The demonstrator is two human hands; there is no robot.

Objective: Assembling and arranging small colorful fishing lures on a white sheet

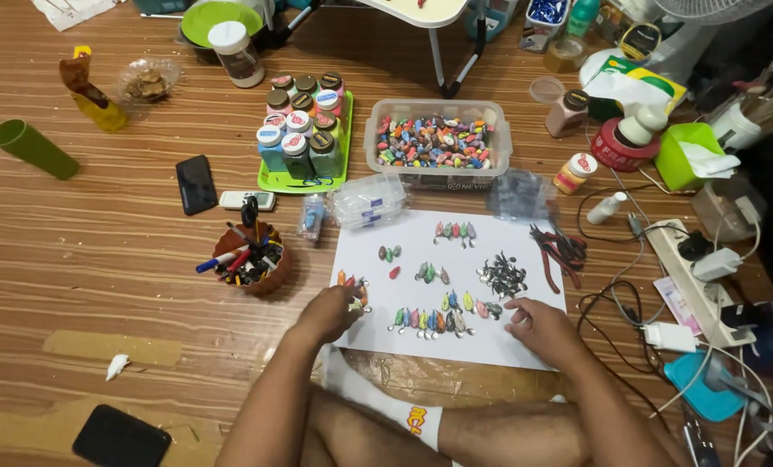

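On the white paper sheet, the left hand curls over a small lure piece at the sheet's left edge — whether it truly pinches it is hard to make out, the fingertips being hidden. The right hand rests flat and released near the sheet's right side, fingertips beside the row of coloured lures. The pile of tiny metal hooks — too small to resolve — lies above it.

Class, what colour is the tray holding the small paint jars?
Bright green: the tray shows best in the head view, under the paint jars.
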